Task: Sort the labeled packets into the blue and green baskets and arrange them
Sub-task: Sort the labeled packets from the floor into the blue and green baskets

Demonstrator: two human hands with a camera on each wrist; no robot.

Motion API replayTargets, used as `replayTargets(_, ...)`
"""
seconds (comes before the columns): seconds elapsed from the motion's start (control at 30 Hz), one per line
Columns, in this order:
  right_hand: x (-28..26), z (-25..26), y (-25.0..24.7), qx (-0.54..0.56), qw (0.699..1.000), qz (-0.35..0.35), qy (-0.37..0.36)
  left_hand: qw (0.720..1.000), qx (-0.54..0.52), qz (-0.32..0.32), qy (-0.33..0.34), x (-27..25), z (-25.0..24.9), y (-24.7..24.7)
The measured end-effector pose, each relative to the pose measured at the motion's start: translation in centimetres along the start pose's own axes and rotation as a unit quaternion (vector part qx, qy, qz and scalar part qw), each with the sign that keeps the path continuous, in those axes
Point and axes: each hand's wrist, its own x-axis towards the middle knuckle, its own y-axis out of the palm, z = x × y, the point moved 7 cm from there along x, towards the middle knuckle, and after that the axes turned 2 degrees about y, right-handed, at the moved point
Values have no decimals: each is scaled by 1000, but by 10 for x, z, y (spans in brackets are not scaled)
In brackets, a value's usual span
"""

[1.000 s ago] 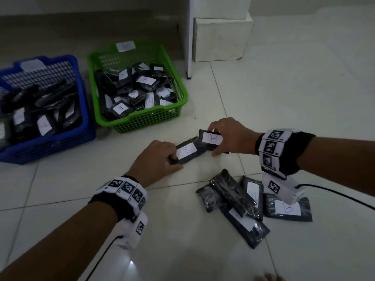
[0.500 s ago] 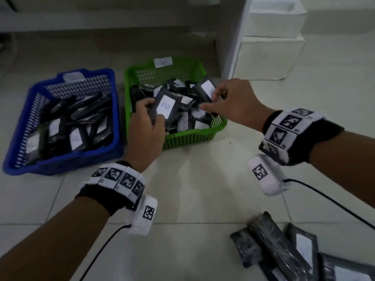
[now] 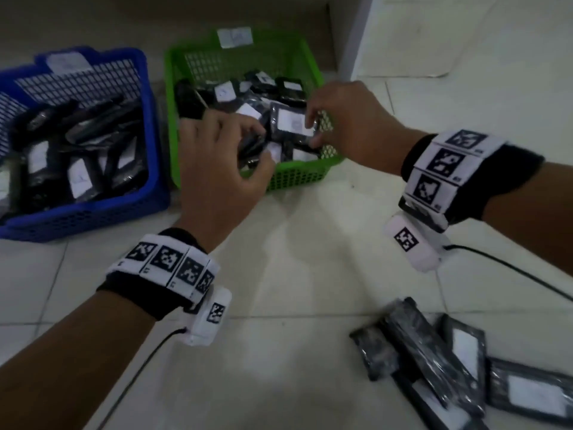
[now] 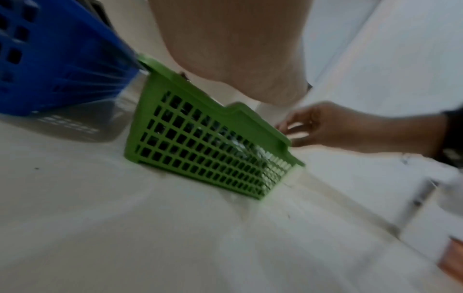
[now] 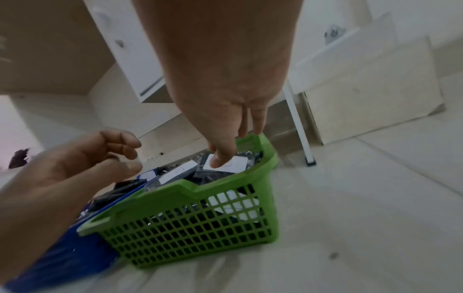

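both baskets hold many packets: blue basket (image 3: 148, 125), green basket (image 3: 297, 178). right hand (image 3: 347, 119) pinches a packet (image 3: 291, 124) over the green one; left hand (image 3: 217, 169) spread, empty. a pile (image 3: 449, 364) waits on the floor.

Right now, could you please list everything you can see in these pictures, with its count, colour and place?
Green basket: one, green, on the floor right of the blue one, full of black packets.
Blue basket: one, blue, far left on the floor, holding black packets.
Held packet: one, black with a white label, over the green basket.
Loose packets: several, black with white labels, piled on the floor at lower right.
Floor: pale tiles.
White furniture: behind the green basket, upper right.
Left hand: empty, fingers loosely curled, at the green basket's near rim.
Right hand: pinching the held packet.
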Motion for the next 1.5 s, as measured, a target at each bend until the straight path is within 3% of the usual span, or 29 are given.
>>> replayTargets(0.07,-28,-7,-15,-16,1000,-6,-9,993,-61,63,78,-20,-43,9)
replayTargets(0.13,-64,-19,-25,-39,999,12,-8,966,-126,171,146,-48,-85,27)
replayTargets(0.2,-107,-29,-32,-25,999,46,3,914,-184,302,197,-80,-123,49)
replayTargets(0.27,-150,-38,-29,1,995,98,29,867,-214,393,219,-105,-152,65)
replayTargets(0.37,-222,-59,-18,-5,964,235,124,847,-227,417,239,-118,-198,77)
replayTargets(0.43,-268,-71,-7,-25,916,354,188,856,-201,422,222,-119,-220,88)
replayTargets(0.5,-315,-78,-2,-36,873,431,225,852,-157,462,190,-123,-240,103)
replayTargets(0.6,-370,-73,8,-77,850,473,218,821,-121,539,144,-134,-265,120)
replayTargets(0.7,-397,-65,22,-113,867,455,171,808,-113,563,135,-138,-283,128)
replayTargets(0.83,-395,-71,21,-45,877,431,209,782,-136,604,76,-131,-280,134)
replayTargets(0.9,-386,-76,15,-12,882,414,223,776,-175,605,32,-119,-271,134)
replayTargets(1.03,-339,-92,-3,22,886,383,259,789,-267,544,-100,-80,-235,125)
replayTargets(1.2,-256,-98,-27,117,907,276,296,836,-282,440,-167,-22,-166,102)
replayTargets(1.43,-165,-84,-37,310,886,160,305,893,-256,281,-241,29,-60,62)
replayTargets(1.5,-138,-76,-38,348,881,118,296,893,-266,231,-280,37,-30,54)
